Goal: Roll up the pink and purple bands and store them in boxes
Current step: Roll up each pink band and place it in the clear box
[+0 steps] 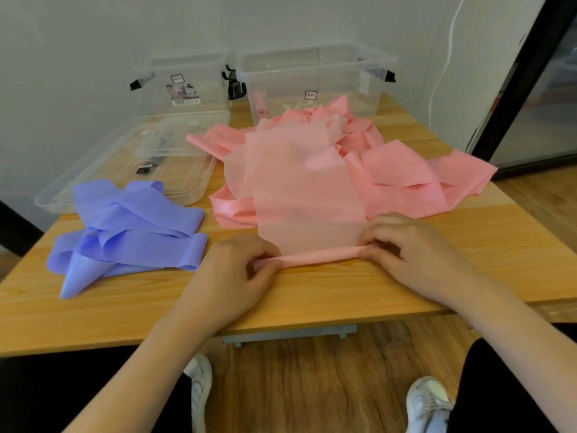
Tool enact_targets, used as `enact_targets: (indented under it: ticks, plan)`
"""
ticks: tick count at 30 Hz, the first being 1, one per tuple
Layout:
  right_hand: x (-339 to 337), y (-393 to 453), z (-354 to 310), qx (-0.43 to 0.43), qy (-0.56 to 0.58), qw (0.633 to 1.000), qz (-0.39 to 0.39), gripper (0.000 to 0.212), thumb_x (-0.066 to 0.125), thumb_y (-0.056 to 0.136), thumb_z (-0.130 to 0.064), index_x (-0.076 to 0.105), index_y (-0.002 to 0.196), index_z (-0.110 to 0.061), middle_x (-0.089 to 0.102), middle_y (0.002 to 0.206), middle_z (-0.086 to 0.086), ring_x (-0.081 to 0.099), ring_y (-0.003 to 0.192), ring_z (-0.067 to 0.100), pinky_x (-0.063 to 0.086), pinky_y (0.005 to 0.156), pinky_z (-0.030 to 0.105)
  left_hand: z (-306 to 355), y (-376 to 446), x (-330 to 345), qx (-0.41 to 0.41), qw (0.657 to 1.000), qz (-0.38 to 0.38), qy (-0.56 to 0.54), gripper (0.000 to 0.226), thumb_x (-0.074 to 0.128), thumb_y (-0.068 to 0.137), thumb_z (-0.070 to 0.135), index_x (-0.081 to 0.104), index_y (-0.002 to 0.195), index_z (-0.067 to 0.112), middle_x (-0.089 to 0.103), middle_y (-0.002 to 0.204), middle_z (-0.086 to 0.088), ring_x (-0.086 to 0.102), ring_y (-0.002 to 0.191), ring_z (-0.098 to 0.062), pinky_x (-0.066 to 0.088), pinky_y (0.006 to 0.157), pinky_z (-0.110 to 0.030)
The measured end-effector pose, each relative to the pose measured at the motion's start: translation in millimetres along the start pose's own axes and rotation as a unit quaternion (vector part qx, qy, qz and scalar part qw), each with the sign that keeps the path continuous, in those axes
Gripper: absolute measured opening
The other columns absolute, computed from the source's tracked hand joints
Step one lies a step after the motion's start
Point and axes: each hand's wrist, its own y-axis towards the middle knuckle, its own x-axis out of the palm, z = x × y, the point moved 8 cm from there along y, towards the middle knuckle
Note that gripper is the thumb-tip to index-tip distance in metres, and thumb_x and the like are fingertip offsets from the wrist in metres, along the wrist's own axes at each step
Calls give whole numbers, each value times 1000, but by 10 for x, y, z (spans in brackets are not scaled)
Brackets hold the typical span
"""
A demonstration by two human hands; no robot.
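A long pink band lies stretched toward me over a heap of loose pink bands on the wooden table. Its near end is wound into a thin roll. My left hand pinches the roll's left end, and my right hand pinches its right end. A pile of purple bands lies to the left. Two clear boxes stand at the back, the left box and the right box, which holds a rolled pink band.
Two clear lids lie stacked at the back left of the table. A wall runs close behind the boxes. A dark door frame stands at the right. My legs and white shoes are below the table's front edge.
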Motion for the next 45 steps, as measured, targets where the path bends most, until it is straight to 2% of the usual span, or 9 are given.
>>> enact_targets:
  ticks: [5,9,12,16,24,29,33,39,45]
  plan:
    - [-13,-18,42,52,27,998,9,12,62,83,-17,62,83,-29,58,83,-16,52,79,0,38,73,12,-10,2,-7,-26,999,21,-26,14,63,83,15,68,95,20,58,78,21,53,78,5,36,67,-2]
    - [-8,-6,31,55,3,998,24,17,65,77,-14,56,73,-28,54,79,-12,49,78,1,37,67,15,4,25,-27,-28,999,39,-14,20,71,77,10,60,85,24,52,76,12,50,70,-5,37,63,-6]
    - [-22,1,36,38,2,999,8,3,69,76,-20,67,75,-21,57,82,-11,50,81,4,40,73,21,-8,24,-25,-32,999,34,-28,14,75,75,17,63,76,24,52,80,11,51,71,-9,40,62,-11]
    - [-29,-16,58,21,2,1000,-23,10,73,75,-22,70,85,-20,61,88,-12,51,89,4,38,81,17,-15,26,1,-3,1000,-22,-16,24,68,71,45,69,84,26,56,89,19,50,85,-1,38,71,-8]
    - [-7,-12,84,60,24,998,21,14,56,88,-12,62,80,-20,55,79,-16,48,80,-4,33,74,5,-51,10,8,-42,999,0,-21,13,60,87,16,68,94,23,63,79,17,54,83,-2,40,70,-9]
    - [-15,-29,99,89,6,995,43,9,66,81,-19,58,77,-22,55,74,-9,48,74,3,37,64,17,-54,-1,-27,-62,997,39,17,11,66,81,21,57,86,26,54,69,13,53,66,-6,41,61,-15]
    - [-31,-7,95,68,-1,997,40,10,69,78,-18,61,74,-22,54,79,-10,49,79,7,39,70,22,-19,21,-56,-30,999,34,4,7,72,78,20,66,81,22,56,77,13,53,75,-5,41,66,-11]
    - [-48,-17,115,67,32,997,-36,21,77,69,-22,63,82,-33,59,84,-18,52,82,-1,40,72,14,-28,1,-73,-18,999,-26,-17,27,78,72,19,70,97,21,61,86,20,52,85,5,39,73,-4]
    - [-67,-6,114,66,-1,998,-8,7,66,82,-19,71,87,-20,61,85,-12,52,80,1,38,76,11,-74,-15,-90,-54,998,12,-18,13,65,83,16,71,94,23,64,79,18,54,84,4,38,71,-4]
